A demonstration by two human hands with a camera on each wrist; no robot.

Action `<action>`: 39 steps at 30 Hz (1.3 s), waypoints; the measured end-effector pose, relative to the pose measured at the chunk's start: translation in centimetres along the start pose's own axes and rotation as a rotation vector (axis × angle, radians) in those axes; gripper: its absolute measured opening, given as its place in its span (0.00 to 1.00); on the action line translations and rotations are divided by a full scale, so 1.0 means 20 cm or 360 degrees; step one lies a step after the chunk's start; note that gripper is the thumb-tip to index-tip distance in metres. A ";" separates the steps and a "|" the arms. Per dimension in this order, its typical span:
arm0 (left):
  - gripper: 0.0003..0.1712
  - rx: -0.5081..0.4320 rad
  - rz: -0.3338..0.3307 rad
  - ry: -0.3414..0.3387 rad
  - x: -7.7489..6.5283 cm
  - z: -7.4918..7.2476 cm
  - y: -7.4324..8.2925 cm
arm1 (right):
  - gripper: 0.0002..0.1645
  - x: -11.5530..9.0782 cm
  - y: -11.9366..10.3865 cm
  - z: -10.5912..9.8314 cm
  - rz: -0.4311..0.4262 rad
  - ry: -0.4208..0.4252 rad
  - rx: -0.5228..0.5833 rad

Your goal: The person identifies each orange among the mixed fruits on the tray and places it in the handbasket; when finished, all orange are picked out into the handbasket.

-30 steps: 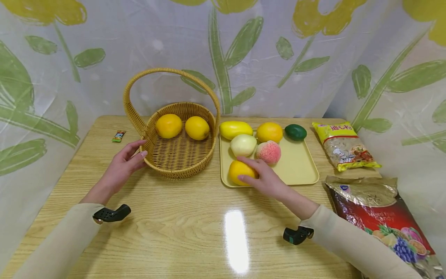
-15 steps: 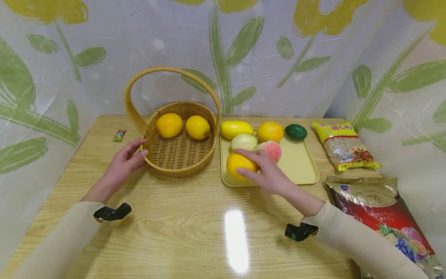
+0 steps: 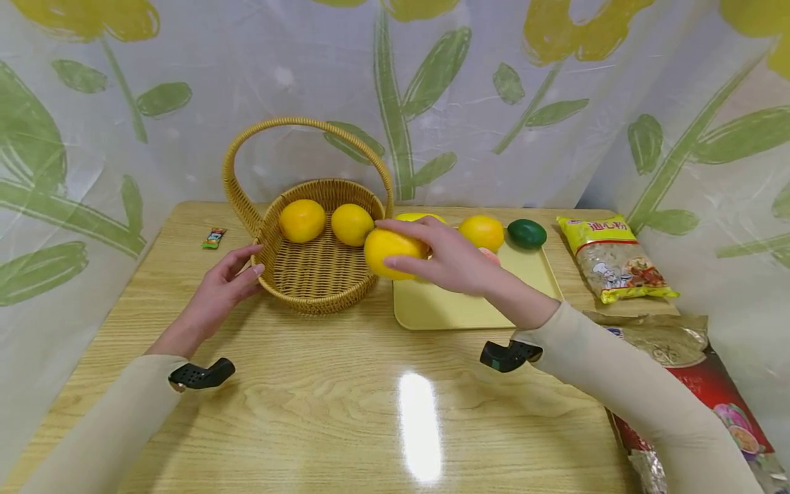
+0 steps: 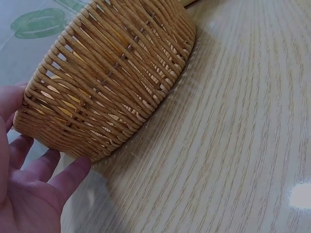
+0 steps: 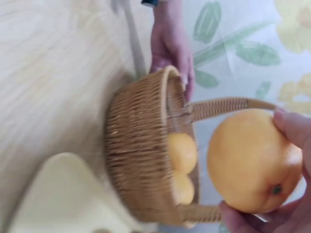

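Observation:
My right hand (image 3: 453, 257) grips an orange (image 3: 390, 252) between thumb and fingers, held above the left edge of the yellow tray (image 3: 432, 312), close to the basket's right rim. The right wrist view shows the orange (image 5: 252, 160) with its small green stem end. My left hand (image 3: 225, 285) holds the left rim of the wicker basket (image 3: 315, 302); in the left wrist view its fingertips lie against the woven side (image 4: 107, 77). Inside the basket are an orange-yellow fruit (image 3: 302, 221) and a lemon (image 3: 352, 225). The basket's tall handle arches over them.
On the tray are another orange (image 3: 481, 233), a dark green fruit (image 3: 527, 234), a mostly hidden yellow fruit (image 3: 420, 217) and a partly hidden peach (image 3: 490, 256). A yellow food bag (image 3: 617, 261) and a candy bag (image 3: 697, 384) lie right. A small wrapper (image 3: 214, 238) lies left.
My right hand has lifted the orange from the tray's front left corner and carried it up and left toward the basket. My left hand has stayed at the basket rim.

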State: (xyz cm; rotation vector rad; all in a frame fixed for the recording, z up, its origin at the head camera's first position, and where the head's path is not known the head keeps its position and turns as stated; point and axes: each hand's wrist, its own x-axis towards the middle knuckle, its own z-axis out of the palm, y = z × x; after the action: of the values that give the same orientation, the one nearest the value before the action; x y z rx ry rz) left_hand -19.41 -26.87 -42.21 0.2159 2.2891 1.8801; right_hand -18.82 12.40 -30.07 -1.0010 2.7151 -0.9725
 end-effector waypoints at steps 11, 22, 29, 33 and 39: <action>0.34 -0.0024 0.0021 0.0006 0.02 0.01 -0.01 | 0.35 0.37 -0.15 0.00 -0.0311 -0.0317 -0.0244; 0.35 -0.0003 -0.0021 0.0030 0.02 0.00 -0.01 | 0.35 0.69 -0.14 0.15 -0.0011 -0.0383 -0.0074; 0.34 -0.0010 0.0009 0.0026 0.02 0.00 -0.01 | 0.36 0.79 -0.06 0.28 0.0234 -0.0427 0.0163; 0.34 0.0005 -0.0018 0.0041 0.02 0.00 -0.02 | 0.36 0.82 -0.04 0.37 0.0295 -0.0512 0.0201; 0.35 0.0002 -0.0022 0.0025 0.01 0.00 -0.01 | 0.37 0.85 -0.05 0.49 0.0294 -0.0597 0.0154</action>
State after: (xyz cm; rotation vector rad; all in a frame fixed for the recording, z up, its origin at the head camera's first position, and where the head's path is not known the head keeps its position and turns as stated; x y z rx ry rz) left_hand -19.57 -26.92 -42.37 0.1859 2.2962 1.8803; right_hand -28.73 -3.72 -35.07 -0.8041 2.3771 -0.7842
